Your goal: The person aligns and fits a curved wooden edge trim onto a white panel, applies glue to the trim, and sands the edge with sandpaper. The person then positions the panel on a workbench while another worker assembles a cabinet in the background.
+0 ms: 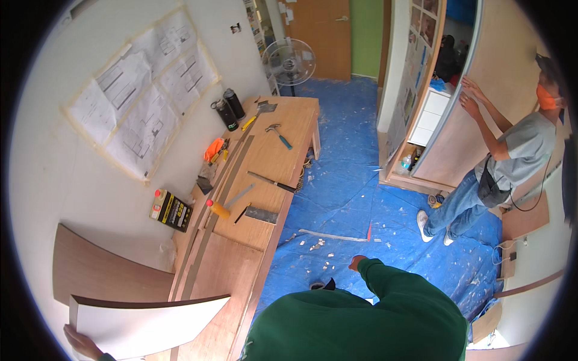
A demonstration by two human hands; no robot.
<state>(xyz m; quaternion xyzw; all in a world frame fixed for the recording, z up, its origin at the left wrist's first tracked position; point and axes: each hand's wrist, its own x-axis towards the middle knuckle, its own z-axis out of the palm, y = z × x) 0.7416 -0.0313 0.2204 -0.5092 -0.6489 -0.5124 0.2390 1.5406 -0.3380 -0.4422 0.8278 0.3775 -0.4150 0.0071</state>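
Observation:
At the lower left my left hand (82,342) grips the end of a white-faced panel (147,328) with a dark edge. The panel is tilted over the near end of the wooden workbench (289,120). My right hand (357,262) is held out over the blue floor sheet, its fingers curled, with nothing visible in it. On the bench lie a claw hammer (280,136), a long dark-handled tool (271,182), a grey flat block (261,215), an orange bottle (218,209) and long narrow strips (208,231).
A person (512,144) at the right touches a large wooden panel (475,138) by the open cabinet. Blue sheeting (343,156) with scraps covers the floor. A fan (289,63) stands far off. A brown board (102,271) leans on the left wall, near a dark can (171,210).

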